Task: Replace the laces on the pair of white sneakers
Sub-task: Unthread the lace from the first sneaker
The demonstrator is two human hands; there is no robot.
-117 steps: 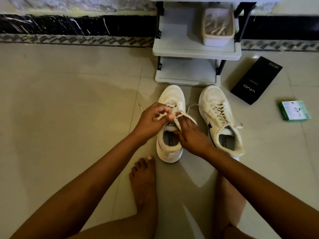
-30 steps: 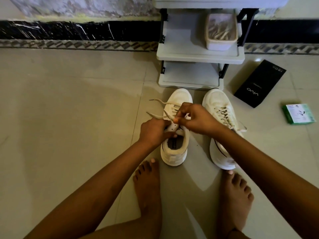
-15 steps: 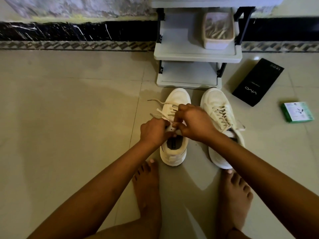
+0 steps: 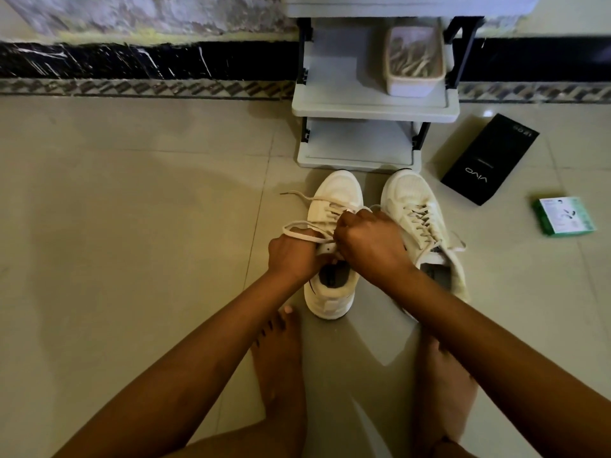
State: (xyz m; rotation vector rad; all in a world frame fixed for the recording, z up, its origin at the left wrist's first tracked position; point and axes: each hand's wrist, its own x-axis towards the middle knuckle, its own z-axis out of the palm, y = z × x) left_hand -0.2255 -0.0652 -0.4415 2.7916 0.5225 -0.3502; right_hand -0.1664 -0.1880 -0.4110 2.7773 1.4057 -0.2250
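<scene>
Both hands meet over the tongue of the left sneaker (image 4: 332, 259). The right hand (image 4: 372, 247) has its grip curled tight around the lace (image 4: 302, 234), knuckles up. The left hand (image 4: 292, 257) is also closed at the shoe's throat, the lace looping over its knuckles; what its fingertips pinch is hidden. The lace is flat and off-white; one free end trails left across the floor (image 4: 132, 226) beside the toe. This shoe is white, with a dark insole. Just beside it stands the right sneaker (image 4: 416, 219), fully laced. Beyond are a grey shelf rack (image 4: 373, 107), a black box (image 4: 489, 158) and a green box (image 4: 563, 215).
</scene>
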